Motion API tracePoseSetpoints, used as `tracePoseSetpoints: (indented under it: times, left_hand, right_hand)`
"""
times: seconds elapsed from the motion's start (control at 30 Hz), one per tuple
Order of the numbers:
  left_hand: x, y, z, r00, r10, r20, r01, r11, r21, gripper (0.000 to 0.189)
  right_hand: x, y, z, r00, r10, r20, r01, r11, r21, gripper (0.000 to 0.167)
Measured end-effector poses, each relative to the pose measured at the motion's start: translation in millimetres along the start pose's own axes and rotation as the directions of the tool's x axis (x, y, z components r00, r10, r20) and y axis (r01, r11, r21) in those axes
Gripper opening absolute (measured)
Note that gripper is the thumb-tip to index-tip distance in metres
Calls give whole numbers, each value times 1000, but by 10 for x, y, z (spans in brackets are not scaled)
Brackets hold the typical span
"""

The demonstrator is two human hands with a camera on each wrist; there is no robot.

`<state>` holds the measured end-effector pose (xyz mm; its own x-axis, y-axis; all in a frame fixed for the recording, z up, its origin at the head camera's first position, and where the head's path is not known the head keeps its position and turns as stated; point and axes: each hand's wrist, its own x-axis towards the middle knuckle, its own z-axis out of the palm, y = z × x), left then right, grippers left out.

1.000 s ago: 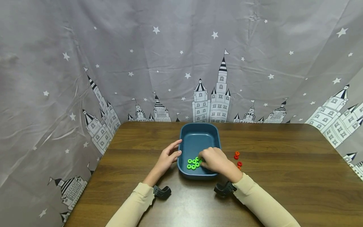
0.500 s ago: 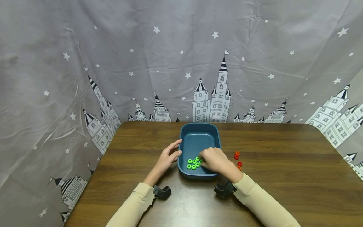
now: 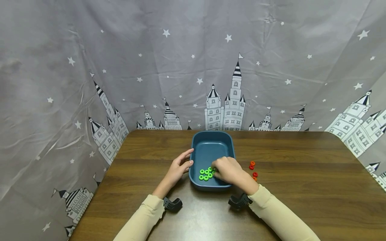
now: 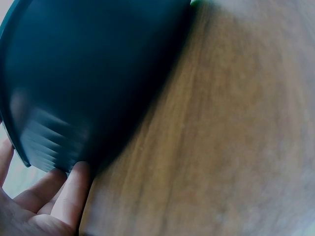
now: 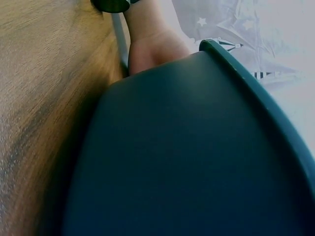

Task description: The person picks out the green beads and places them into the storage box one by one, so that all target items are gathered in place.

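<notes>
A dark blue rectangular bin point(image 3: 208, 152) stands on the table in the head view. Inside, near its front left, lie several small bright green rings point(image 3: 206, 178). My left hand point(image 3: 178, 167) rests on the bin's left side, its fingers extended along the rim and wall; the left wrist view shows its fingertips point(image 4: 76, 187) touching the outer wall. My right hand point(image 3: 229, 170) reaches over the right rim, fingers curled down at the green rings. A green ring point(image 3: 213, 173) shows partly between its thumb and index finger. The bin's wall hides those fingertips in the right wrist view.
To the right of the bin, several small red and orange rings point(image 3: 255, 174) lie on the wooden table point(image 3: 301, 167), some partly behind the right wrist. Black wrist cameras point(image 3: 173, 205) sit at both cuffs. A grey castle-print curtain point(image 3: 181, 67) hangs behind.
</notes>
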<state>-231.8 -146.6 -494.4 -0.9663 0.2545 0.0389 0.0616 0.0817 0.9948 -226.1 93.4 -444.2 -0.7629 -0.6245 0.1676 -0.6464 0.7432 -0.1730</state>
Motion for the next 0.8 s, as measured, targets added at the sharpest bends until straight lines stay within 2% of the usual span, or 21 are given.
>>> tracePoseSetpoints:
  times: [0.17,0.43,0.6,0.8]
  left_hand:
    - [4,-8,11,1000,0,0,0,1000,3,53]
    - [7,-15,18,1000,1,-3,-1,1000,3,53]
    - [2,-8,17,1000,4,-2,-4,1000,7,53]
    - [3,-20,7,1000,12,-13,-12,1000,13,53]
  right_hand:
    - [-8,11,-17,1000,-13,-25,14,1000,13,5]
    - [-50,106,-145,995,-9,-95,21,991,131,18]
    - [-143,228,-298,981,27,-190,7,984,176,19]
    - [-310,422,-393,962,87,-258,-35,979,198,19]
